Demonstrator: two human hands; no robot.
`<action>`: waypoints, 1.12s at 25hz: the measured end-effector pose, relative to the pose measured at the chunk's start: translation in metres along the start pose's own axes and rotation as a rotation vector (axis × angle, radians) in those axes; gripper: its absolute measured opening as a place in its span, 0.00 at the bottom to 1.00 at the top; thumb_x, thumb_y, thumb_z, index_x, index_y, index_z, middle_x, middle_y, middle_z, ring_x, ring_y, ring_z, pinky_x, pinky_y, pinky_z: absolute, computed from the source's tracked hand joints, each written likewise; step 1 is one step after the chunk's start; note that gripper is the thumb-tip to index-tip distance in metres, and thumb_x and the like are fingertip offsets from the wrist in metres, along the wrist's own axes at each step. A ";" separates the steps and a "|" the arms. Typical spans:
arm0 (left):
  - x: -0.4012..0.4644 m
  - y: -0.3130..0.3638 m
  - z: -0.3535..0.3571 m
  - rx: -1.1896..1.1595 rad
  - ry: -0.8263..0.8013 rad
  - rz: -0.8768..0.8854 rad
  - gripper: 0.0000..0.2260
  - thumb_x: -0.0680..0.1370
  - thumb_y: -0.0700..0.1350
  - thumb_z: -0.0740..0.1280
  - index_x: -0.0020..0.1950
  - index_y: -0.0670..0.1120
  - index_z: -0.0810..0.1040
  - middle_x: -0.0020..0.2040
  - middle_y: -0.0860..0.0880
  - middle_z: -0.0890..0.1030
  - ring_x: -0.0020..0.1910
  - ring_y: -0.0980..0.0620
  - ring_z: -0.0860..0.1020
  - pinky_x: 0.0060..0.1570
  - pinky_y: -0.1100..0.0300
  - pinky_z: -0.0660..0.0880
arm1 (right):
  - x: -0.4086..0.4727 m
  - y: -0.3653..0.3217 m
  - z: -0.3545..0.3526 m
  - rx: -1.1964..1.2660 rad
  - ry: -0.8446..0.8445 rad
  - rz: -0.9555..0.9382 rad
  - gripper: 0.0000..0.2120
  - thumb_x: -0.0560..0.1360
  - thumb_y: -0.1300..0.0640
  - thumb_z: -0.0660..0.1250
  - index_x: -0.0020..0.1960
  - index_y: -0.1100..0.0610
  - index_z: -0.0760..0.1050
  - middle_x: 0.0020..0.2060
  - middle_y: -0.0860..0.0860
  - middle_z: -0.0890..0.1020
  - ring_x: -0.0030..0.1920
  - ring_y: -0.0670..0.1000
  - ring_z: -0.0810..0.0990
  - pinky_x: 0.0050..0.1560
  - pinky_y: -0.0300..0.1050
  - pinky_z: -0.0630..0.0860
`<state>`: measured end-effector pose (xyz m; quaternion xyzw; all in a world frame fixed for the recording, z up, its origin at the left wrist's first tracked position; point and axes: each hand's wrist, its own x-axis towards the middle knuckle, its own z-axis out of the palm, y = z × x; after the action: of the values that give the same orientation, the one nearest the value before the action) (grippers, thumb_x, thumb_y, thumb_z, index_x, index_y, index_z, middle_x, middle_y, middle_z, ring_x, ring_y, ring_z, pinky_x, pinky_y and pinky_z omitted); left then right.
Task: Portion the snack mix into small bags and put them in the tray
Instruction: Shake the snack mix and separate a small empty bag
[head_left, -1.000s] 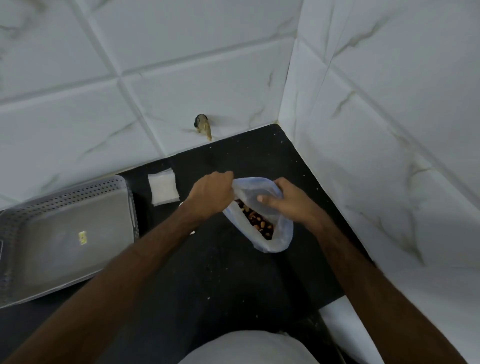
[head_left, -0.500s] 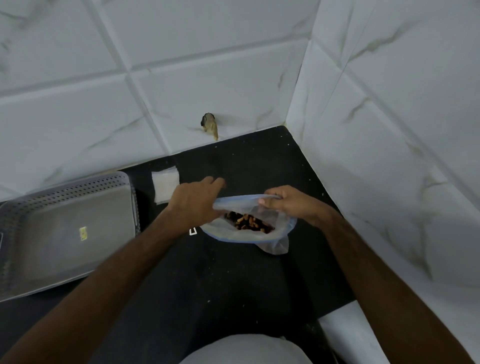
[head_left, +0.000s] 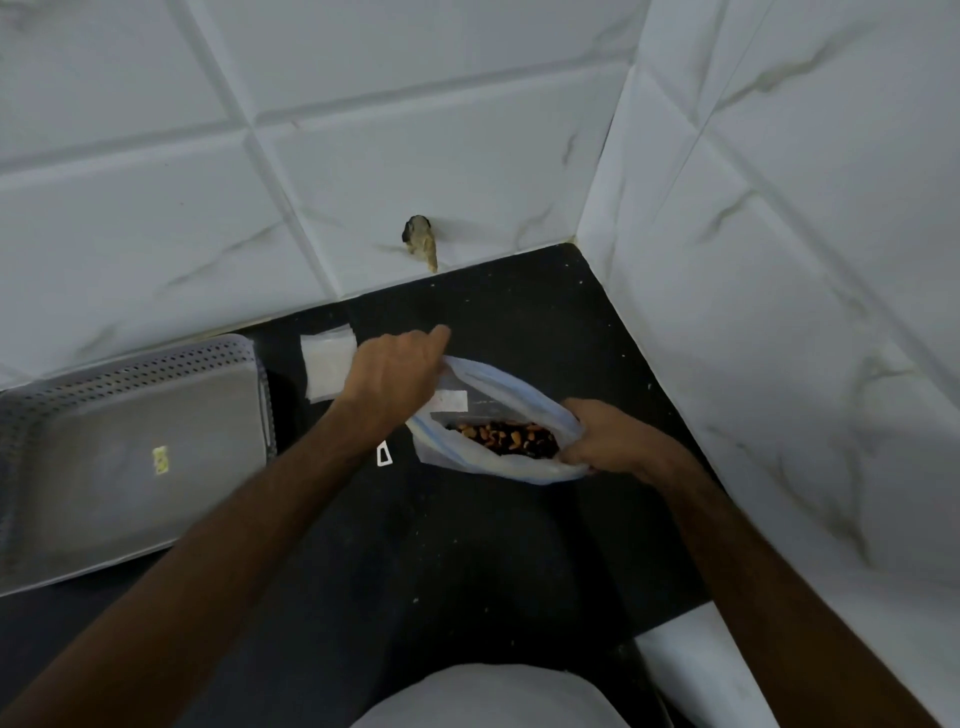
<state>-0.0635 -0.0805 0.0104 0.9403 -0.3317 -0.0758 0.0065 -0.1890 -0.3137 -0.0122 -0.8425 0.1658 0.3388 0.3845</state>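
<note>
Head view, centre of frame: big bag of snack mix on the black counter, mouth pulled wide. Left hand pinching the far rim, right hand gripping the near rim at right. At left, metal tray. Small bags between tray and left hand, partly hidden by the wrist. Small tag beside the forearm.

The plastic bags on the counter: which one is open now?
The large bag holding snack mix, its mouth spread between both hands. The small bags beside the tray lie flat.
</note>
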 end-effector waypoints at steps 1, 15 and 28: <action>-0.002 -0.002 -0.001 -0.061 0.012 -0.022 0.19 0.81 0.58 0.64 0.66 0.48 0.68 0.53 0.48 0.78 0.44 0.50 0.78 0.44 0.53 0.78 | -0.002 -0.001 -0.002 0.135 -0.030 -0.003 0.17 0.77 0.57 0.71 0.63 0.54 0.72 0.57 0.53 0.78 0.53 0.51 0.80 0.45 0.43 0.81; -0.047 -0.018 0.019 -0.653 -0.270 -0.200 0.15 0.85 0.60 0.54 0.51 0.51 0.74 0.37 0.49 0.81 0.27 0.56 0.80 0.30 0.61 0.77 | 0.000 0.020 0.036 -0.124 0.501 -0.145 0.17 0.80 0.36 0.58 0.51 0.49 0.72 0.46 0.46 0.76 0.45 0.46 0.77 0.46 0.45 0.79; -0.057 0.001 0.032 -1.119 0.004 -0.399 0.19 0.83 0.43 0.64 0.70 0.50 0.61 0.50 0.45 0.80 0.29 0.53 0.80 0.27 0.61 0.76 | 0.050 -0.047 0.001 -0.482 0.369 -0.415 0.10 0.83 0.46 0.58 0.54 0.52 0.73 0.43 0.49 0.80 0.40 0.47 0.81 0.43 0.46 0.81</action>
<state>-0.1121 -0.0444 -0.0133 0.8384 -0.0580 -0.2372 0.4873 -0.1281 -0.2831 -0.0228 -0.9716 -0.0268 0.1252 0.1991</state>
